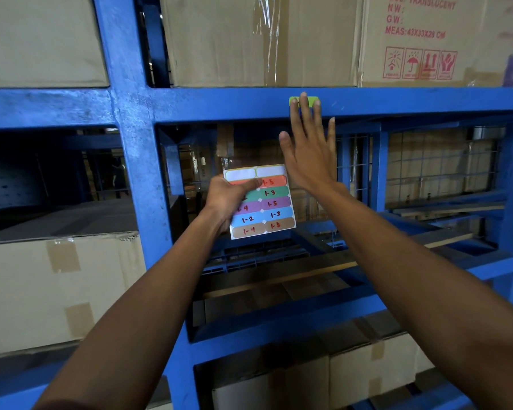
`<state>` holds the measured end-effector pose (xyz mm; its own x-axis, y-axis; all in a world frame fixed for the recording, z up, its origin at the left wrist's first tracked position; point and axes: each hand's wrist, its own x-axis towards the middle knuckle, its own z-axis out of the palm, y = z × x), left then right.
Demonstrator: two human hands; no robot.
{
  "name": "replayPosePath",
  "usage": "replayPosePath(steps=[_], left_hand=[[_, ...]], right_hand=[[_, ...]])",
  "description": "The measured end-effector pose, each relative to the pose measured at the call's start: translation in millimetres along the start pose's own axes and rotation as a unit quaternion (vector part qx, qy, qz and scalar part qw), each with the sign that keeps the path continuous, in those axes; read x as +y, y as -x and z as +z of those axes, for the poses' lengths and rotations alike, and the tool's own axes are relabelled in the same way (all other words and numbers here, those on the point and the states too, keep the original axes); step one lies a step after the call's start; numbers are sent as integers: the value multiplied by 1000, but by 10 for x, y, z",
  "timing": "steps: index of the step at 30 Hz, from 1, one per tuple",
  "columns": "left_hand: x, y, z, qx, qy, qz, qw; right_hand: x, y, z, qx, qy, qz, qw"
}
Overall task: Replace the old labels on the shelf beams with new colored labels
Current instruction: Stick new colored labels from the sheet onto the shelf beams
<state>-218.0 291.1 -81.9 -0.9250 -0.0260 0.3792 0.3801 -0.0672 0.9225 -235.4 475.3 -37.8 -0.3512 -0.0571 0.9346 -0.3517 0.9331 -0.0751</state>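
Two bare forearms of mine reach up from the bottom corners toward mid-frame. My left hand (230, 199) pinches a sticker sheet (262, 202) just left of centre, thumb laid across its orange row; the sheet's top row is blank, and the coloured labels below bear red handwritten numbers. My right hand (308, 146), above and to the right, is spread flat with straight fingers, the fingertips pressing a green label (294, 100) against the blue shelf beam (219, 103) running across the upper frame. Cardboard boxes (249, 39) sit on that beam, the right one printed in red.
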Motion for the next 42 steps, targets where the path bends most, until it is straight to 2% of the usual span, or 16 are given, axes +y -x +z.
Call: replayPosePath(steps=[10, 15, 18, 20, 22, 27, 34, 42], left_hand=[[-1, 9, 32, -2, -1, 0, 1000], [56, 117, 22, -6, 0, 2, 1000], [111, 219, -10, 4, 3, 7, 1000], [146, 304, -43, 8, 0, 9, 1000], [163, 401, -94, 11, -4, 10, 1000], [160, 658, -256, 31, -1, 19, 999], [166, 984, -591, 107, 42, 21, 993], [303, 1417, -1236, 142, 111, 12, 984]], right_hand=[[30, 5, -25, -14, -9, 60, 998], [30, -13, -112, -66, 19, 57, 996], [20, -25, -243, -103, -8, 50, 993], [-15, 32, -338, -74, -48, 49, 995], [-112, 145, -410, -12, -89, 45, 995], [-501, 487, -455, 92, -216, 19, 972], [-1180, 932, -408, -1, -316, -45, 948], [-1991, 1175, -211, -35, -391, -32, 919]])
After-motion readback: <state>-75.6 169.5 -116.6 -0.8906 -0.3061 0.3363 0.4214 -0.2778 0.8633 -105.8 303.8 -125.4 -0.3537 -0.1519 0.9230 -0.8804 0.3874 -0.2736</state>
